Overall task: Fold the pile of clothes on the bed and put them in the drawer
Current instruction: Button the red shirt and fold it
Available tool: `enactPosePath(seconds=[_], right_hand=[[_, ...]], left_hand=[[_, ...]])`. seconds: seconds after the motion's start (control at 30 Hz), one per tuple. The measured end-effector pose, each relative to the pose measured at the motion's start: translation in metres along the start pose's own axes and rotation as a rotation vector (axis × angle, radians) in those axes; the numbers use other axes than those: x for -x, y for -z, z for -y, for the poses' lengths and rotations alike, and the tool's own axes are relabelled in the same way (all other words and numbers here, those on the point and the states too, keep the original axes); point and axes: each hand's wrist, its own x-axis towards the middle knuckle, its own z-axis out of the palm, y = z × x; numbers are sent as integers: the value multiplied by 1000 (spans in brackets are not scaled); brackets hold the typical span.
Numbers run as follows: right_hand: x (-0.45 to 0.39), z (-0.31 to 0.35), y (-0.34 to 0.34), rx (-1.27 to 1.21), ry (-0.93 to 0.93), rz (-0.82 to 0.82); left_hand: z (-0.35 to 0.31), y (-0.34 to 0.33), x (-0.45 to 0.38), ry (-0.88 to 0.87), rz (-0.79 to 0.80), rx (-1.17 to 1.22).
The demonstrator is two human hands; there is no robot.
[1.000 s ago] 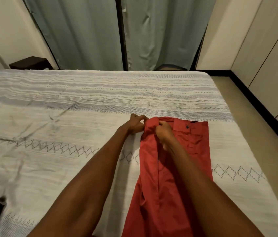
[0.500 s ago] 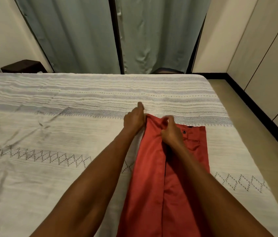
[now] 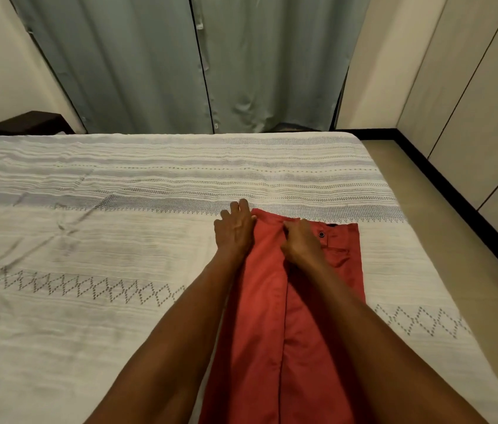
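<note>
Red trousers (image 3: 260,316) lie lengthwise on the white patterned bedspread (image 3: 104,246), waistband at the far end, with one half folded over the other along a centre line. A dark button shows on the right part of the waistband. My left hand (image 3: 235,231) lies flat with straight fingers on the waistband's left corner, fingertips reaching onto the bedspread. My right hand (image 3: 302,243) sits at the middle of the waistband, its fingers curled onto the folded edge of the fabric. Both forearms stretch over the trouser legs and hide part of them.
Grey-green curtains (image 3: 156,71) hang behind the bed's far edge. A dark bedside cabinet (image 3: 30,123) stands at the far left. Beige wardrobe doors (image 3: 480,111) line the right side beyond a strip of floor (image 3: 455,240).
The raised left flap of the waistband has been laid down flat. My left hand went from pinching the corner to lying flat on it. Both hands shifted slightly away from me.
</note>
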Motion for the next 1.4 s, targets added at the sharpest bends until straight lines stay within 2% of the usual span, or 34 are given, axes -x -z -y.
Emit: enactPosePath(seconds=[0.1,0.2,0.3,0.37,0.43,0.47,0.53,0.6,0.67,0.73,0.87,0.93,1.0,1.07,1.13,1.17,1.27,1.33,1.4], right_hand=[[10,0,-2,75,58,-71],[29,7,-1,195,206,-170],[62,9,-2,322,310,-14],[81,6,0,427,216,24],[96,5,5,439,72,19],[104,5,6,424,81,0],[127,10,8,345,243,-6],[156,15,12,245,375,63],[186,14,14,233,451,122],[217,11,17,240,421,111],[255,18,22,336,179,8],[277,30,26,254,260,63],[299,38,31,174,343,200],[317,40,32,251,299,274],[331,38,30,327,190,259],[338,39,31,321,175,238],[358,43,37,250,301,197],[370,45,40,273,345,305],[379,43,39,391,252,392]], left_hand=[[8,-2,11,-171,53,35],[22,5,30,-448,4,51],[37,11,59,-630,-7,-5],[44,14,74,-557,11,-60],[44,22,91,-437,117,-67],[44,25,101,-410,151,-66],[42,39,127,-420,120,-57],[42,55,153,-436,80,-44],[45,68,184,-490,108,-24],[45,87,223,-518,206,20],[46,113,278,-327,344,15],[50,124,300,-324,359,-6],[51,136,322,-320,345,-27],[54,145,345,-282,400,-58],[58,151,363,-202,467,-12],[60,157,371,-163,458,24],[71,173,395,-46,362,80],[85,180,411,64,313,119],[104,180,426,195,271,195]])
